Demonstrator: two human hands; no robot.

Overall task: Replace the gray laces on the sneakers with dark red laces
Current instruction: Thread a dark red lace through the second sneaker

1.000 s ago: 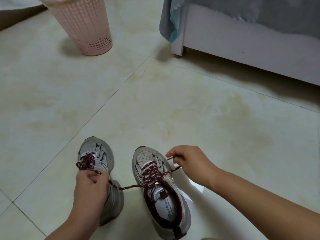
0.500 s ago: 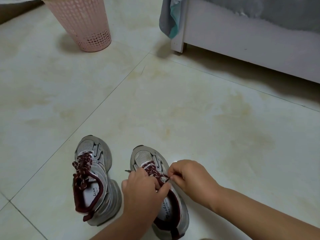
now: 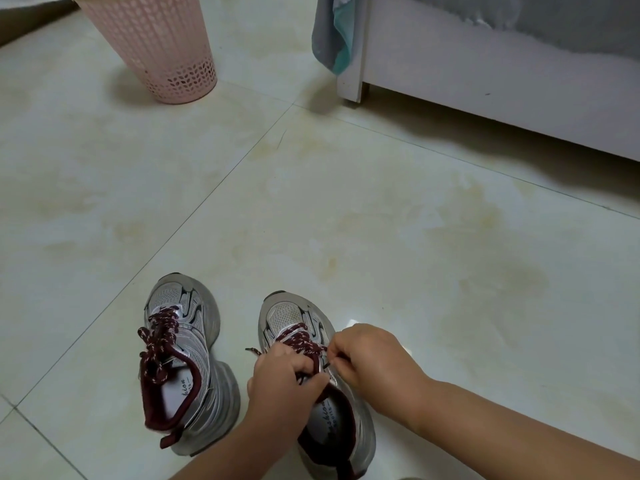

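Two grey-and-silver sneakers with dark red lining stand side by side on the tiled floor. The left sneaker (image 3: 188, 362) carries a dark red lace (image 3: 157, 344) tied over its tongue. On the right sneaker (image 3: 294, 317) a dark red lace (image 3: 298, 339) runs through the eyelets. My left hand (image 3: 282, 386) sits over its tongue, fingers curled round the lace. My right hand (image 3: 372, 356) pinches the other lace end at the sneaker's right side. A short lace tip (image 3: 252, 350) sticks out left of my left hand.
A pink perforated plastic basket (image 3: 156, 46) stands at the back left. A white bed frame (image 3: 485, 81) runs along the back right, with a grey-green cloth (image 3: 334, 39) hanging at its corner. Pale floor tiles (image 3: 346, 202) stretch between them and the sneakers.
A second ago my hands held the lace ends pulled wide apart, the left one over the left sneaker. Both hands have since come together over the right sneaker's tongue.
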